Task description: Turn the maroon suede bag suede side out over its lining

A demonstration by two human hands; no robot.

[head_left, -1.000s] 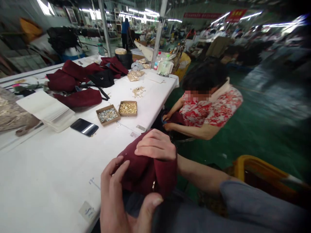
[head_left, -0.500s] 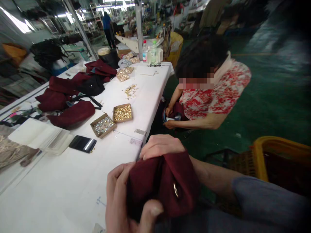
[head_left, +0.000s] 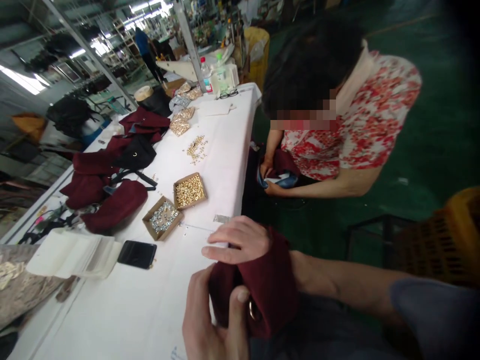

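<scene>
A dark red fabric bag (head_left: 270, 290) with a gold ring fitting (head_left: 250, 310) sits at the table's near edge, bunched between both my hands. My left hand (head_left: 213, 320) grips its lower left side, thumb pressed beside the ring. My right hand (head_left: 240, 240) lies over the top of the bag, fingers stretched toward the table. Two small cardboard boxes stand further up the white table (head_left: 131, 310): one with gold studs (head_left: 189, 190), one with silver fittings (head_left: 163, 217).
A co-worker in a red floral top (head_left: 352, 125) bends over a bag at the table's right side. A black phone (head_left: 137, 254), white folded sheets (head_left: 71, 254), loose gold studs (head_left: 196, 148) and more dark red bags (head_left: 112, 205) lie on the table. A yellow crate (head_left: 446, 235) stands right.
The view has tilted and swung right. The bag has been turned in my hands, so the gold ring now sits by my left thumb. My right fingers have straightened out over the top.
</scene>
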